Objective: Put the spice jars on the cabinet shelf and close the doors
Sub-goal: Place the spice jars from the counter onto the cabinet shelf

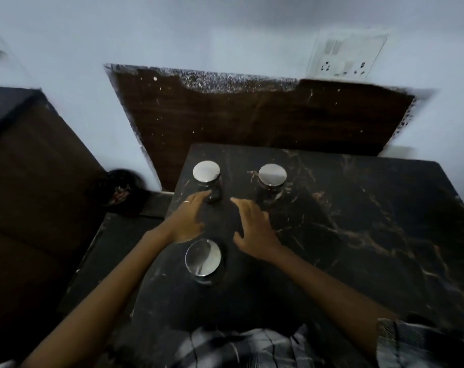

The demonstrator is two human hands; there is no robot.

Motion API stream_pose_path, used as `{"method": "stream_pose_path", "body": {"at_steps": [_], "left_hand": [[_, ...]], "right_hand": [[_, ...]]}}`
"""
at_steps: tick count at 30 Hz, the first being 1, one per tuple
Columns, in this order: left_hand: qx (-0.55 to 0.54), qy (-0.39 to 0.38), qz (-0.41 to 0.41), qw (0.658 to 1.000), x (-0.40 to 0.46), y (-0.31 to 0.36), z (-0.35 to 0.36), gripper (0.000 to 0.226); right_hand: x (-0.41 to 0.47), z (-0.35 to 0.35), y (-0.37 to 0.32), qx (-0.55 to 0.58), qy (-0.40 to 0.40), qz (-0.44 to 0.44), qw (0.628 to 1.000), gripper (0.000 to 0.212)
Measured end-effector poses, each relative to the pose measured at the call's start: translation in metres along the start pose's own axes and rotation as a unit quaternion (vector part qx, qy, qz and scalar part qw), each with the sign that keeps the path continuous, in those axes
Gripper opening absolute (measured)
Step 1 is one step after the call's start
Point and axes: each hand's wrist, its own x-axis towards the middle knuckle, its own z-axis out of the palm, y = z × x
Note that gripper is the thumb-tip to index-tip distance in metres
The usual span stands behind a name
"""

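The far-left jar [207, 179] is touched by the open left hand [187, 219] just behind it; the right hand [254, 229], open and empty, lies farther off.

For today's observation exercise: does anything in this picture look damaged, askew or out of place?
Yes. The dark wooden board against the wall leans askew, and its top edge is chipped, baring speckled core. The three jars stand upright with lids on, nothing spilled. Both hands, left and right, hold nothing.
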Motion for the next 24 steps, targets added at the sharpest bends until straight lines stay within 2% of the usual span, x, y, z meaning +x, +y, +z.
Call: {"method": "stream_pose_path", "body": {"at_steps": [4,6,8,10,14,18,24], "left_hand": [[0.003,-0.071,-0.036,0.997,-0.029,-0.039,0.020,0.096],[0.006,-0.096,-0.033,0.995,-0.042,-0.054,0.033,0.101],[-0.037,-0.127,-0.020,0.991,-0.053,-0.066,0.050,0.103],[-0.100,-0.133,-0.020,0.986,-0.063,-0.071,0.063,0.099],[-0.157,-0.073,-0.045,0.984,-0.067,-0.068,0.077,0.086],[-0.216,-0.052,-0.036,0.974,-0.060,-0.061,0.072,0.092],[-0.224,-0.043,0.050,0.972,-0.020,-0.025,0.022,0.079]], "right_hand": [[-0.010,0.033,-0.009,-0.006,-0.181,0.034,0.983,0.094],[-0.014,0.046,-0.015,0.022,-0.237,0.052,0.970,0.101],[-0.018,0.056,-0.018,0.060,-0.262,0.070,0.961,0.106],[-0.021,0.064,-0.018,0.104,-0.257,0.091,0.957,0.107],[-0.026,0.072,-0.017,0.167,-0.228,0.120,0.952,0.098],[-0.022,0.066,-0.012,0.191,-0.220,0.132,0.948,0.094],[0.016,-0.003,-0.005,0.230,-0.169,0.119,0.951,0.100]]}}
